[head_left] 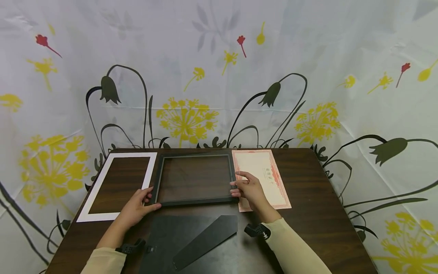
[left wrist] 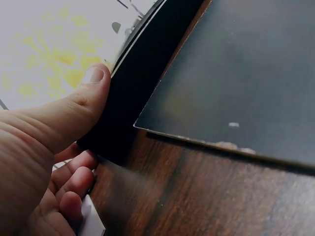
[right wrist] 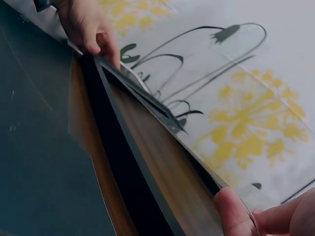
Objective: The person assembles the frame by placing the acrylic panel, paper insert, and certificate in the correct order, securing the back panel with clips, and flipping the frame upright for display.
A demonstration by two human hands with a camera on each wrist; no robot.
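Holding the black frame (head_left: 198, 202) by its short sides near the middle of the table (head_left: 308, 190), between white mat (head_left: 97, 217) and red-bordered certificate (head_left: 265, 182). Curled round the near left corner with the left grip (head_left: 135, 209); pinched partway up the right side with the right grip (head_left: 252, 192). Could twist or slip, in judgement, if raised unevenly, being held at 2 unmatched points on slim edges. Might crease or drag the certificate if shifted sideways, given thin paper just beside the frame and beneath the right grip. Might scuff against the backing board (head_left: 171, 236) if drawn nearer. Narrow, square-edged and dark all round; cannot tell whether glazed. Smooth, flat and broadly windowed in the mat; dull on the board, with pale edge wear and a tapering stand (head_left: 208, 239); wood-grained, softly shiny on the table.
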